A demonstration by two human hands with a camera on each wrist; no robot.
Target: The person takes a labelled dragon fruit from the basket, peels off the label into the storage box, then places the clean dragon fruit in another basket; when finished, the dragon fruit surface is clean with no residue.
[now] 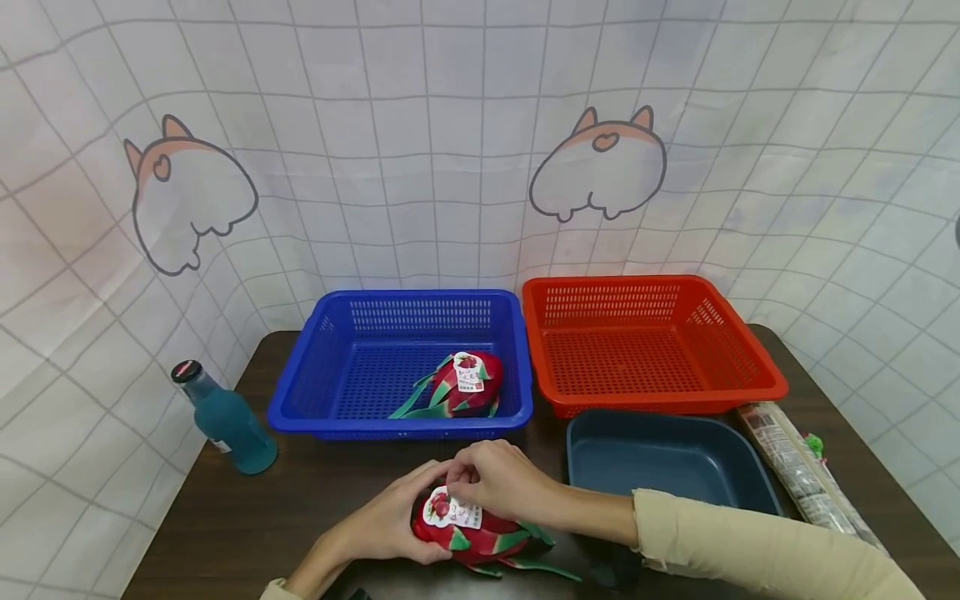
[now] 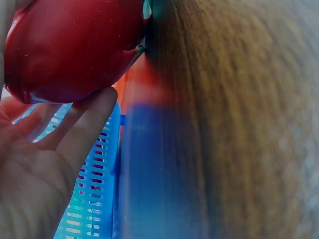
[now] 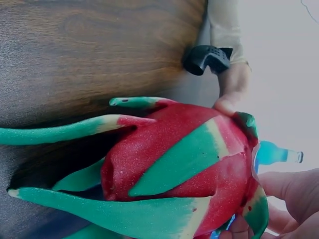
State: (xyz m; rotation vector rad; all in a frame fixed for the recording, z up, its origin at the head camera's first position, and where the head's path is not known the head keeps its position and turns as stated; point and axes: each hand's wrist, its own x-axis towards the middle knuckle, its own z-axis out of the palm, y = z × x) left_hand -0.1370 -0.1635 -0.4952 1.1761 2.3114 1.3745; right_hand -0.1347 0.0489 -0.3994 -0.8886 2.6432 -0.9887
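Observation:
A red dragon fruit (image 1: 498,537) with green leaf tips lies at the table's front, its leaves pointing right. My left hand (image 1: 393,517) grips its left end, thumb in front and fingers behind; the left wrist view shows the fingers against the red skin (image 2: 75,50). A white label (image 1: 441,508) printed with fruit sits on its top. With bent fingers my right hand (image 1: 498,479) touches the label's upper edge; whether it pinches or presses is hidden. In the right wrist view the leafy side of the dragon fruit (image 3: 169,159) faces the camera, beside my right hand (image 3: 294,204).
Behind the hands stands a blue basket (image 1: 315,367) holding another labelled dragon fruit (image 1: 480,387). A red basket (image 1: 615,354) is to its right, with a dark blue tray (image 1: 660,454) in front. A blue bottle (image 1: 232,425) stands left; a long wrapped bundle (image 1: 798,467) lies right.

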